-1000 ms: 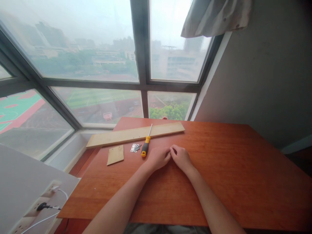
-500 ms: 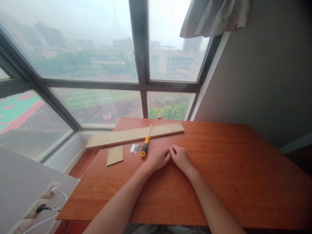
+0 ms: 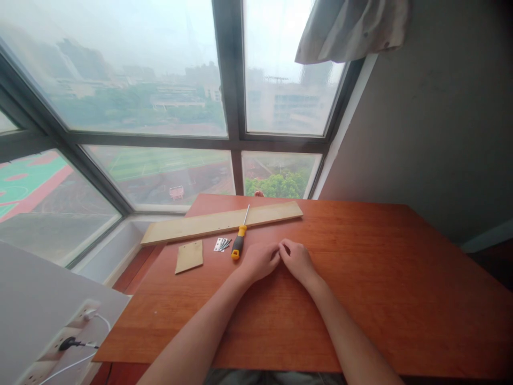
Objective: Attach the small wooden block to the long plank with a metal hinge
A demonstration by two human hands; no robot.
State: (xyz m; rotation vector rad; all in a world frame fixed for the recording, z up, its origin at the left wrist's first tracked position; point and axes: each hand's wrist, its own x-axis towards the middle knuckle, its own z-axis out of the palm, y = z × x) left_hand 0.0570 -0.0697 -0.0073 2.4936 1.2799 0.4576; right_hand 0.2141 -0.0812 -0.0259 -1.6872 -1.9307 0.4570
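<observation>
My left hand rests on the wooden table with its fingers curled closed. My right hand is closed too, and the fingertips of both hands meet; no object shows in either. Just left of my left hand lies a screwdriver with a yellow and black handle, its shaft resting across a long wooden board. Beside the handle, several screws lie on a small white hinge-like plate with holes. Farther left is a small, roughly square wooden piece with small holes along its far edge.
The reddish-brown table stands against large windows with a dark frame. The long board overhangs its left edge. Wall sockets with a black plug and cords are at lower left. A small pinkish shape shows at the far table edge.
Both hands stay in place with fingertips together. The small pinkish shape at the far table edge has shifted slightly left. The screwdriver, boards and screws have not moved.
</observation>
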